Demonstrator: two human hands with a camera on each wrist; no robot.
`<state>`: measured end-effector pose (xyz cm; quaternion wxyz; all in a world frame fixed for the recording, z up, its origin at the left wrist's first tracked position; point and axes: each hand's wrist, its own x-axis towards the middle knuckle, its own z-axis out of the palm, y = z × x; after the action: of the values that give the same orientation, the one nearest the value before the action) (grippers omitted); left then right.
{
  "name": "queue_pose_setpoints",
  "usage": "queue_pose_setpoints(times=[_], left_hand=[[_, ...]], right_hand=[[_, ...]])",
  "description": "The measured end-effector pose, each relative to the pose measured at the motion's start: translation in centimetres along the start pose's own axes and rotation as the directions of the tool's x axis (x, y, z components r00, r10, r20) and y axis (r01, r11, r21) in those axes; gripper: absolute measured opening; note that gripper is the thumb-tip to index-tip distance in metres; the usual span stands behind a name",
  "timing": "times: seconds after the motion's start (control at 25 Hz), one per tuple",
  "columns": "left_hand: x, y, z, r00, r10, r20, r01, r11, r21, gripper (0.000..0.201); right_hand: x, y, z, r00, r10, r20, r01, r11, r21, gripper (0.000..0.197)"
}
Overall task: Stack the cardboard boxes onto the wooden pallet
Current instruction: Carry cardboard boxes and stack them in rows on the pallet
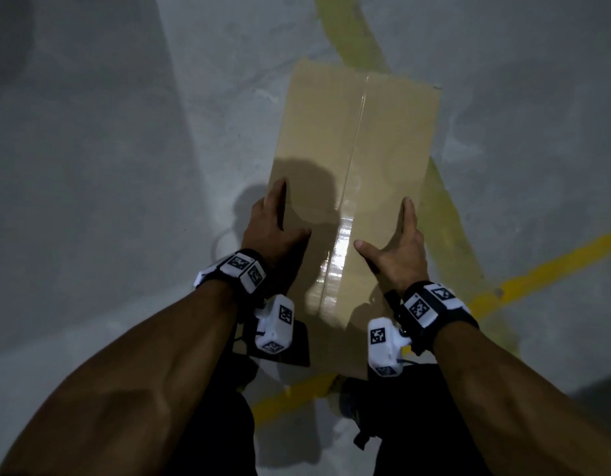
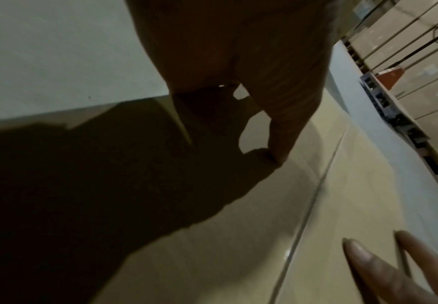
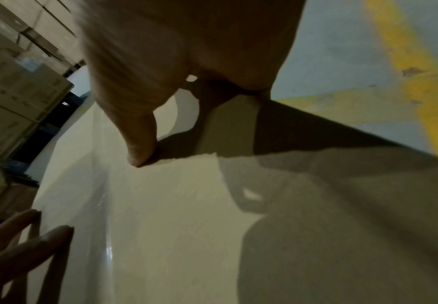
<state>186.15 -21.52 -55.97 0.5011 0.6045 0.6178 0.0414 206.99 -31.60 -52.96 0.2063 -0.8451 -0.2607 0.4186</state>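
Note:
A long taped cardboard box point(image 1: 359, 149) stretches away from me over the grey floor. My left hand point(image 1: 273, 228) grips its left edge near the near end, thumb and index finger on top, the other fingers hidden down the side. My right hand point(image 1: 396, 245) grips the right edge the same way. In the left wrist view the thumb of the left hand point(image 2: 238, 51) presses on the box top point(image 2: 316, 205). The right wrist view shows the right hand point(image 3: 186, 41) with its thumb on the box top point(image 3: 173, 226). No wooden pallet is in view.
Yellow painted lines point(image 1: 544, 269) cross the grey concrete floor point(image 1: 108, 166) under and beside the box. Stacks of cardboard boxes point(image 3: 12, 92) on blue bases stand far ahead, also visible as stacked boxes point(image 2: 420, 51) in the left wrist view.

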Motion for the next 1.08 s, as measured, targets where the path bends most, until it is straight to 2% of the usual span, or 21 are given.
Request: queue_pose_setpoints(times=[0.24,0.48,0.68,0.8,0.96,1.08], left_hand=[[-6.1,5.1,-7.3,0.997,0.018,-0.068,-0.016,0.999,0.030,0.105],[-16.0,14.7,-20.5,0.983,0.019,-0.184,-0.017,1.000,0.008,0.103],[-25.0,20.7,-31.8,0.945,0.023,-0.327,-0.035,0.999,-0.031,0.098],[-30.4,21.9,-37.2,0.900,0.026,-0.435,-0.041,0.999,-0.024,0.096],[-36.5,22.0,-40.4,0.812,-0.020,-0.583,-0.025,0.997,-0.070,0.094],[-41.3,21.1,-40.9,0.714,-0.087,-0.695,0.007,0.993,-0.117,0.095]], right_hand=[[-6.1,-7.1,-3.6,0.999,-0.052,0.004,0.052,0.998,-0.022,0.113],[-17.0,-21.2,-10.0,0.987,-0.158,0.013,0.158,0.986,-0.047,0.113],[-26.8,-32.5,-13.5,0.963,-0.269,0.008,0.269,0.963,-0.029,0.113],[-32.1,-37.3,-13.7,0.934,-0.356,0.025,0.356,0.934,-0.019,0.111],[-37.0,-41.1,-13.9,0.869,-0.484,0.106,0.491,0.869,-0.065,0.111],[-39.9,-42.5,-13.8,0.790,-0.577,0.207,0.597,0.801,-0.048,0.109]])
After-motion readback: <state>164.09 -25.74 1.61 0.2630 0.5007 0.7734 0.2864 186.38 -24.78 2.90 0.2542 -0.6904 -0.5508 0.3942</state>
